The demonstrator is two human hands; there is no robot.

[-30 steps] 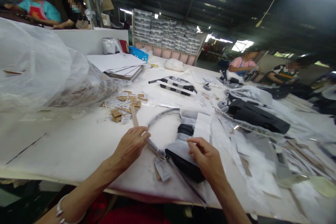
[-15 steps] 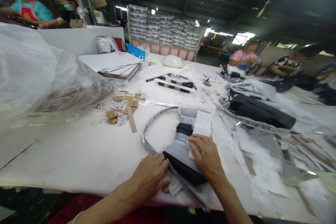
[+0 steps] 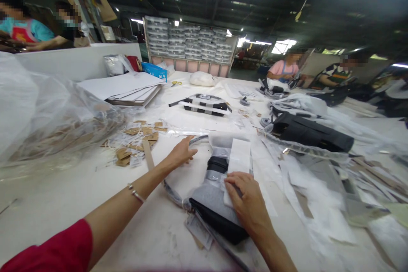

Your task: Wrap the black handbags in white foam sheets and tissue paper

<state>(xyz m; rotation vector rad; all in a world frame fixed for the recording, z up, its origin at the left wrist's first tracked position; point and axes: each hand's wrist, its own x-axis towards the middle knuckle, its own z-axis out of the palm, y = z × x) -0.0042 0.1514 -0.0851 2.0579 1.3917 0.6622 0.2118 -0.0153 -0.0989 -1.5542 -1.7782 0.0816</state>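
A small black bag [image 3: 216, 216], partly wrapped in grey tissue, lies on the white table [image 3: 79, 187] in front of me. Its wrapped strap [image 3: 170, 191] loops out to the left. My right hand [image 3: 247, 202] rests flat on the bag's paper wrapping, fingers pressed down, beside a white paper strip [image 3: 237, 157]. My left hand [image 3: 181, 151] reaches forward to the far end of the strap loop, fingers stretched and touching it. Paper tags [image 3: 199, 229] hang at the bag's near corner.
A big clear plastic bag [image 3: 47, 114] fills the left. Brown and white tags [image 3: 135, 140] are scattered ahead. A stack of white sheets [image 3: 124, 87], a striped bag [image 3: 204, 106], a wrapped black bag [image 3: 310, 134] and paper scraps [image 3: 318, 204] lie around. Other people work at the far sides.
My left hand left the bag's near corner and tags and reached forward to the far part of the strap loop. My right hand stayed on the bag.
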